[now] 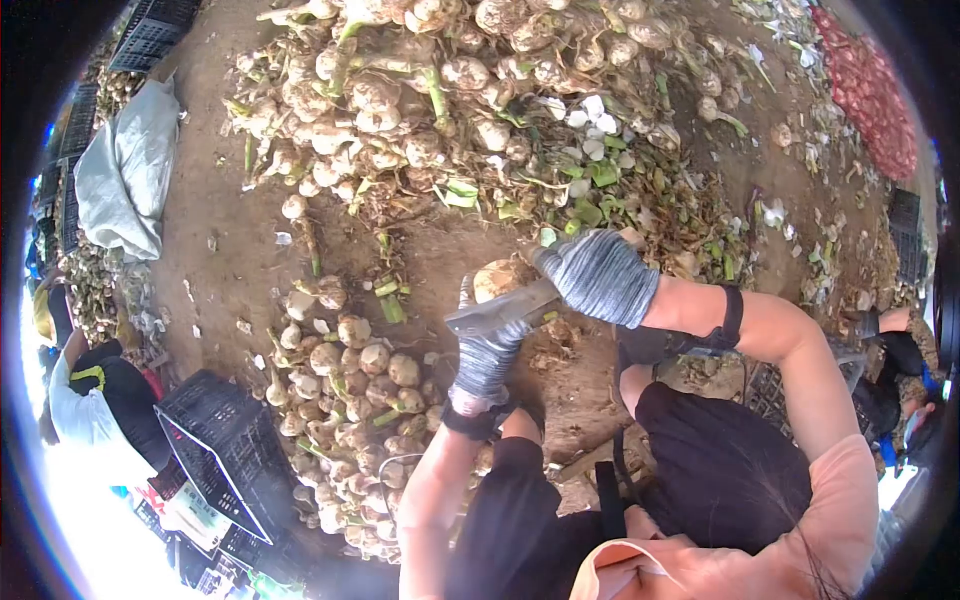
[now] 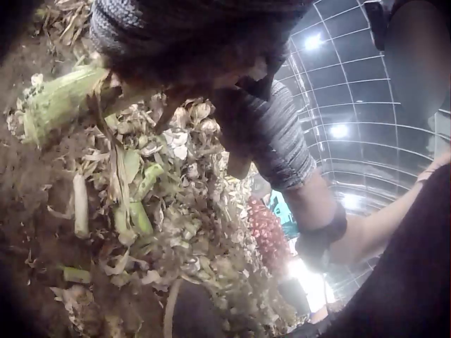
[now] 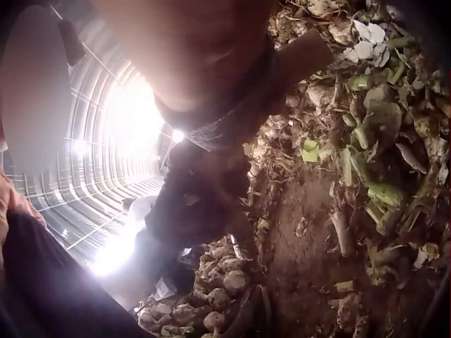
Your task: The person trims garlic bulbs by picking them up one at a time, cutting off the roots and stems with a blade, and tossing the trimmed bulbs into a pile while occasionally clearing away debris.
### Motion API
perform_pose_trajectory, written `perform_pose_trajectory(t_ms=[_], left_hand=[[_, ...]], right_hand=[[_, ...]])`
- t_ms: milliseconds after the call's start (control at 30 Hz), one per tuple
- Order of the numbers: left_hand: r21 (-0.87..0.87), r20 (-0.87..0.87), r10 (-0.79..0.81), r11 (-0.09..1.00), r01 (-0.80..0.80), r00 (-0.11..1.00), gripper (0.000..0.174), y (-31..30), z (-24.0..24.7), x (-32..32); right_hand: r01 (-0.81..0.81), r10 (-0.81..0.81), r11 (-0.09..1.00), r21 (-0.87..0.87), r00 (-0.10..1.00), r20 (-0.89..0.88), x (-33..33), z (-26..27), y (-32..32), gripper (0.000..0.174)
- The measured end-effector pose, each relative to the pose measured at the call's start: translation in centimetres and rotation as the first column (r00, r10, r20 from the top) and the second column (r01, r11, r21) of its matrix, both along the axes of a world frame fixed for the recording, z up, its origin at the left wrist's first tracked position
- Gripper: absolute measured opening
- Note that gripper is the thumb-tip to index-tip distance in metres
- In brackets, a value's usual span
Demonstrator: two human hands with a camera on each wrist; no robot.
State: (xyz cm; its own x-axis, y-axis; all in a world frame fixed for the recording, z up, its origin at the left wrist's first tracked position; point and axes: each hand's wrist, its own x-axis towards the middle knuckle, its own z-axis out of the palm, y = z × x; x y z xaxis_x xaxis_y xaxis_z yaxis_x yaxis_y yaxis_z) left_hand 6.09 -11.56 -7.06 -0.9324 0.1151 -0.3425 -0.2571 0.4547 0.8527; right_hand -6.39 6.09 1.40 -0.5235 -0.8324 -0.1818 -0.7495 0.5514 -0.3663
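One gloved left hand is holding a pale round bulb at the centre of the head view, its fingers curling about the bulb's side; the blade is hiding part of that grip. The right hand, just right of centre, is closing tightly round the handle of a broad knife. The blade is lying across the near side of the bulb, pointing to the left of the frame. The bulb is probably being held up off the ground so the knife can reach it freely, while the firm fist is seemingly steadying the blade.

Further out, smaller, mostly stemless bulbs are lying heaped at lower left of centre, likely for being within easy reach of the left hand. Bulbs with long stalks are filling the upper middle, apparently as a stock facing the person. Green and white scraps are lying just above the right hand. A black crate is standing tilted at lower left, and a red net sack is resting at upper right.
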Motion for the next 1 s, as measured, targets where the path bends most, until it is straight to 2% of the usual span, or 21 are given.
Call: perform_pose_trajectory(t_ms=[33, 100, 200, 233, 267, 300, 400, 433, 500, 533, 567, 600, 667, 700, 733, 800, 867, 933, 967, 1000], left_hand=[[0.042, 0.144, 0.003, 0.999, -0.009, 0.990, 0.055, 0.1, -3.5, 1.4], [0.257, 0.226, 0.136, 0.947, -0.193, 0.965, 0.050, 0.1, -2.6, 1.4], [0.529, 0.363, 0.292, 0.718, -0.453, 0.885, 0.044, 0.6, 0.5, -1.0], [0.595, 0.428, 0.325, 0.601, -0.534, 0.843, 0.042, 1.0, 1.9, -1.4], [0.621, 0.420, 0.327, 0.576, -0.531, 0.846, 0.047, 1.3, 3.7, -2.0], [0.647, 0.412, 0.329, 0.551, -0.527, 0.850, 0.056, 1.6, 5.5, -2.6], [0.524, 0.238, 0.160, 0.809, -0.266, 0.958, 0.046, 1.3, 5.7, -3.0], [0.287, 0.061, 0.094, 0.952, -0.108, 0.994, 0.039, 1.5, 4.9, -3.0], [0.017, -0.048, -0.154, 0.988, 0.155, 0.987, 0.032, 1.6, 5.3, -3.8], [-0.124, -0.076, -0.280, 0.955, 0.269, 0.957, 0.030, 1.8, 5.6, -4.3], [-0.207, -0.132, -0.346, 0.926, 0.315, 0.929, 0.027, 1.9, 6.6, -4.8], [-0.179, -0.155, -0.289, 0.949, 0.261, 0.945, 0.026, 2.0, 6.8, -4.5], [-0.138, -0.221, -0.181, 0.979, 0.153, 0.958, 0.026, 1.4, 7.6, -4.5], [-0.207, -0.307, -0.206, 0.967, 0.146, 0.929, 0.022, 0.6, 7.8, -4.5], [-0.166, -0.242, -0.138, 0.981, 0.100, 0.960, 0.021, -0.4, 8.2, -4.4], [-0.084, -0.067, 0.004, 0.996, -0.010, 0.998, 0.020, -2.2, 9.7, -2.8], [-0.154, -0.068, 0.145, 0.976, -0.153, 0.987, 0.020, -4.3, 11.4, -0.9], [-0.149, 0.117, 0.460, 0.884, -0.442, 0.880, 0.021, -5.8, 15.2, 1.1], [-0.330, 0.145, 0.554, 0.808, -0.487, 0.820, 0.022, -7.3, 15.7, 3.4], [-0.483, 0.134, 0.567, 0.754, -0.446, 0.813, 0.026, -9.3, 16.7, 5.8]], right_hand=[[0.035, -0.036, 0.999, 0.017, 0.998, 0.059, -0.4, -0.8, 0.7, 0.016], [0.108, -0.114, 0.993, 0.043, 0.979, 0.171, -1.1, -2.7, 2.0, 0.017], [0.323, -0.326, 0.945, 0.055, 0.912, 0.249, -2.4, -6.2, 6.8, 0.023], [0.352, -0.386, 0.919, 0.178, 0.897, 0.216, -2.4, -4.3, 6.6, 0.028], [0.375, -0.435, 0.879, 0.294, 0.884, 0.173, -2.3, -3.1, 6.4, 0.033], [0.387, -0.415, 0.905, 0.175, 0.893, 0.173, -1.7, -4.1, 6.6, 0.031], [0.412, -0.433, 0.898, 0.152, 0.770, 0.469, -0.7, -5.8, 5.8, 0.027], [0.394, -0.422, 0.904, 0.166, 0.754, 0.504, -0.8, -5.6, 5.1, 0.023], [0.356, -0.404, 0.913, 0.200, 0.715, 0.571, -0.9, -5.2, 3.2, 0.020], [0.300, -0.378, 0.926, 0.230, 0.744, 0.551, -1.6, -3.3, 1.8, 0.021], [0.280, -0.373, 0.927, 0.250, 0.759, 0.533, -1.8, -3.5, 1.9, 0.022], [0.260, -0.365, 0.928, 0.266, 0.772, 0.520, -2.0, -3.9, 1.9, 0.023], [0.326, -0.524, 0.845, 0.424, 0.664, 0.533, -1.4, -5.8, 4.3, 0.025], [0.192, -0.509, 0.811, 0.552, 0.697, 0.505, -1.3, -6.6, 5.8, 0.030], [0.223, -0.391, 0.895, 0.386, 0.809, 0.439, -0.5, -9.0, 8.0, 0.035], [0.301, -0.513, 0.827, 0.475, 0.749, 0.419, -2.6, -2.6, 5.3, 0.038], [0.466, -0.534, 0.845, 0.260, 0.724, 0.437, -3.6, -3.4, 3.1, 0.036], [0.540, -0.451, 0.839, -0.072, 0.762, 0.465, -5.3, -3.5, -0.2, 0.035], [0.497, -0.390, 0.795, -0.349, 0.858, 0.334, -6.2, -3.8, -2.0, 0.031], [0.561, -0.411, 0.770, -0.303, 0.800, 0.437, -7.5, -3.2, -4.2, 0.031]])
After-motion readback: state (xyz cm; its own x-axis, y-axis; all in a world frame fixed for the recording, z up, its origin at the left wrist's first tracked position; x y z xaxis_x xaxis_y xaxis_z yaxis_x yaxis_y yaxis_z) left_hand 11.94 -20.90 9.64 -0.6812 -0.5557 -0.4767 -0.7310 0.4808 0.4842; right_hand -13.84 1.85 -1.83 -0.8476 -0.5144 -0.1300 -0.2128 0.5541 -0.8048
